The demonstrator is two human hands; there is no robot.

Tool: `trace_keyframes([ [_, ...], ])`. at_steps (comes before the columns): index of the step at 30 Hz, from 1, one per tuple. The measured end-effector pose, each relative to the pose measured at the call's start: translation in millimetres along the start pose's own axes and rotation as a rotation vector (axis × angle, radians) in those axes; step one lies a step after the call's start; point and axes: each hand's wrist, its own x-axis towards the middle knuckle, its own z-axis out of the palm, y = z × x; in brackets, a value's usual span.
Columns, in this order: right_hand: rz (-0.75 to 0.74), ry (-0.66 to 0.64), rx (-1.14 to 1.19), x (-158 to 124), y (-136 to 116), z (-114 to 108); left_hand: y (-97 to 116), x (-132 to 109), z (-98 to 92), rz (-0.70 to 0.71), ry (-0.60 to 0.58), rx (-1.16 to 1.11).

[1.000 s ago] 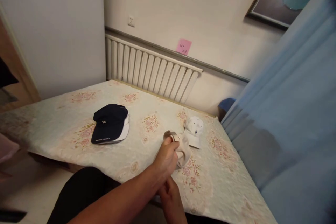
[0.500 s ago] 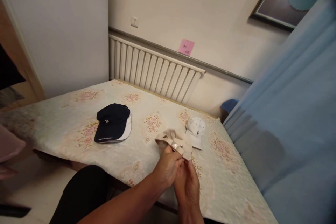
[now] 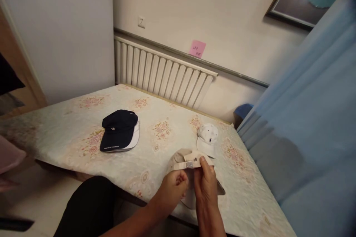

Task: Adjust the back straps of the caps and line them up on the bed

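Pinching the band of the beige cap [image 3: 182, 154], our right hand [image 3: 206, 178] has its thumb on top and its fingers folded underneath, closed on the cloth. Our left hand [image 3: 171, 189] sits just below the strap, fingers curled into a loose fist; we can't tell whether it has hold of any cloth. Cap is over the near part of the bed [image 3: 150, 148], strap opening our way, silver buckle [image 3: 189, 164] just left of our right thumb. Just beyond: white cap [image 3: 208, 135] lying on the bed, brim our way, small dark logo on front. We can't tell whether the two caps touch. Well apart to the left, navy cap [image 3: 119, 127], brim toward us, white edge showing along its right side.

Room: we get a wide stretch of floral cover between navy cap and hands, another from our right hand to the blue curtain [image 3: 311, 118]. Tightest spot is straight ahead, at the white cap.

Edges: near edge passes under our forearms, by our black-clad leg [image 3: 86, 207]; far edge runs along the radiator [image 3: 161, 74]; right edge runs beside the curtain. Higher up we have a pink note [image 3: 197, 49], a socket [image 3: 141, 22] and a cut-off framed picture [image 3: 292, 5].
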Motion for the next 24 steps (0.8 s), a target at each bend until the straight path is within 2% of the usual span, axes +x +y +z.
trace_keyframes([
  [3, -0.061, 0.010, -0.113, 5.2, -10.3, -2.0, 3.0, -12.7, -2.7, 0.149, -0.039, 0.168],
  [6, -0.104, 0.002, -0.295, 12.3, -12.0, -7.0, 6.9, -19.6, -5.2, 0.234, -0.039, 0.273],
  [9, -0.101, -0.045, -0.355, 19.5, 1.2, -15.0, 3.4, -16.3, -10.0, 0.359, 0.090, 0.423],
  [12, -0.044, -0.104, -0.287, 22.1, 22.6, -22.0, -7.6, -5.6, -17.4, 0.523, 0.278, 0.576],
  [14, 0.001, -0.129, -0.224, 20.3, 35.6, -24.6, -16.7, 2.3, -22.3, 0.570, 0.357, 0.635],
  [19, 0.103, -0.138, -0.143, 11.6, 54.0, -24.7, -34.3, 13.9, -28.8, 0.447, 0.290, 0.602],
  [24, 0.166, -0.192, -0.090, 6.8, 59.1, -21.1, -37.5, 14.2, -28.8, 0.305, 0.298, 0.525],
])
